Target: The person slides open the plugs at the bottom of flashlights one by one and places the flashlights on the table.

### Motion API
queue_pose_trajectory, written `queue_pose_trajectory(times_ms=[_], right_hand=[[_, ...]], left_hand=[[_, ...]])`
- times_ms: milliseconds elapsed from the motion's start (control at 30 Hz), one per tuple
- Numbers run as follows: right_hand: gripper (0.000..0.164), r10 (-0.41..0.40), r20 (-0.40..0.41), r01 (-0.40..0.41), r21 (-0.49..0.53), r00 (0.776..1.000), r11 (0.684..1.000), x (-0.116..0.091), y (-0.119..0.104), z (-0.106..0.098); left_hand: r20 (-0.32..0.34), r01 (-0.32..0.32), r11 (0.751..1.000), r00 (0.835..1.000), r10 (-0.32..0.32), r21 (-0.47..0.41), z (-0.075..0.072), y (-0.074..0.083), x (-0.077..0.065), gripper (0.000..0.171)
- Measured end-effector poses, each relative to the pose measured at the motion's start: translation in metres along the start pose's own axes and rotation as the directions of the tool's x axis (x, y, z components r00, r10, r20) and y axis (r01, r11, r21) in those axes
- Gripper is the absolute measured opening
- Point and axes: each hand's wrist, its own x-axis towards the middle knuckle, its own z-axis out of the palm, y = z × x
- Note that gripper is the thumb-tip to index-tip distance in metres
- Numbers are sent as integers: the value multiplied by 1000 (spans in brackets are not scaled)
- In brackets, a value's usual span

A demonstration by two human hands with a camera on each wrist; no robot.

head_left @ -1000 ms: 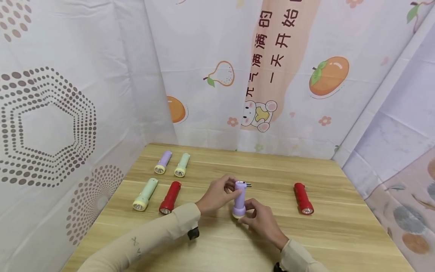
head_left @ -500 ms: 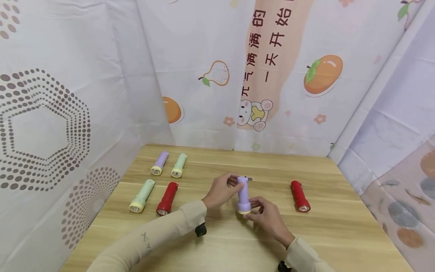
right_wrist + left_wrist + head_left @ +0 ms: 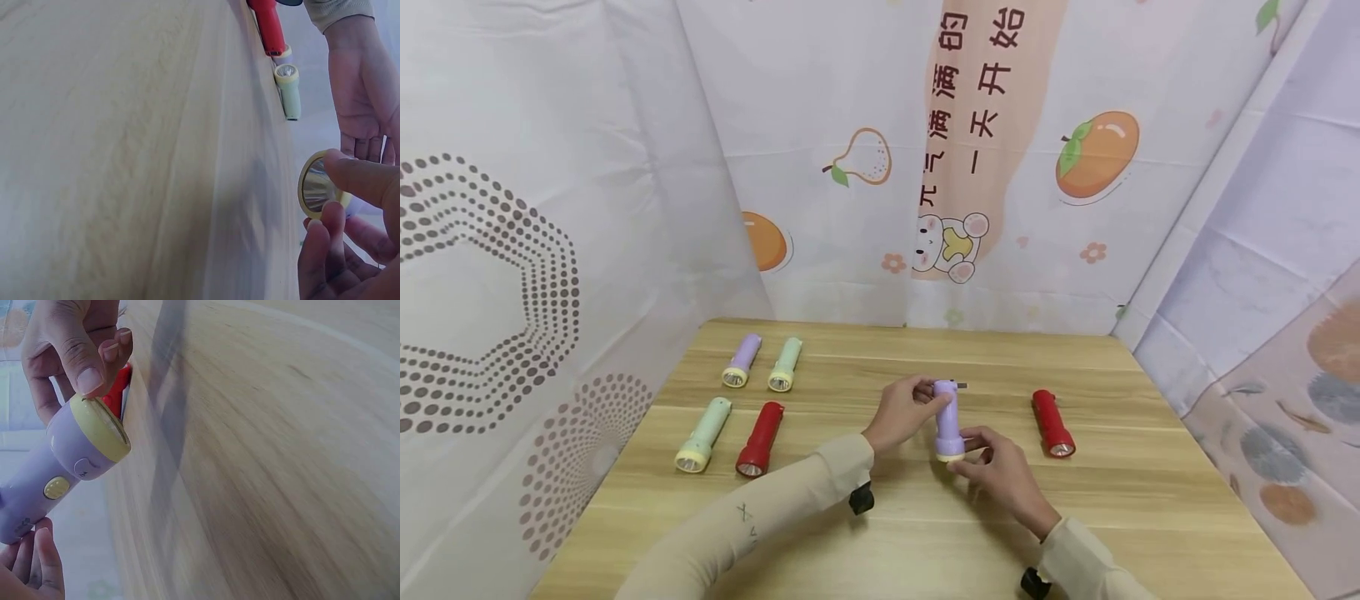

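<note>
A purple flashlight (image 3: 948,421) with a pale yellow head ring stands nearly upright between both hands, lens end down and metal plug prongs (image 3: 962,385) sticking out at its top. My left hand (image 3: 901,414) holds the top of its body between thumb and fingers. Lower down, my right hand (image 3: 1000,471) pinches the head by its ring. The left wrist view shows a yellow switch (image 3: 56,487) on the body. In the right wrist view, the reflector (image 3: 317,186) shows behind the right thumb.
On the left of the wooden table (image 3: 880,550) lie another purple flashlight (image 3: 742,361), two mint green flashlights (image 3: 785,364) and a red flashlight (image 3: 760,439). A second red flashlight (image 3: 1052,423) lies to the right. Printed curtains (image 3: 835,292) surround the table's back and sides.
Both hands have carried the purple flashlight to the right, toward the lone red flashlight, and slightly away. It has turned a little, so its prongs overlap in view. The head view has shifted.
</note>
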Motion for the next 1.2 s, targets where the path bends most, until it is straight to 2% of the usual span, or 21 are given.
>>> queue_pose_trajectory(times_ms=[400, 733, 933, 1200], right_hand=[[51, 24, -36, -25, -14, 999, 1000, 0, 4, -20], [53, 85, -74, -90, -67, 994, 994, -1, 10, -29], [53, 125, -58, -128, -39, 990, 991, -3, 10, -30], [56, 127, -32, -127, -6, 991, 992, -5, 10, -34]], left_hand=[[9, -17, 1000, 1000, 17, -15, 24, -2, 19, 42], [-14, 46, 997, 999, -47, -54, 42, 0, 27, 42], [-42, 88, 995, 995, -91, -54, 48, 3, 31, 36], [-50, 158, 986, 986, -161, -56, 55, 5, 32, 34]])
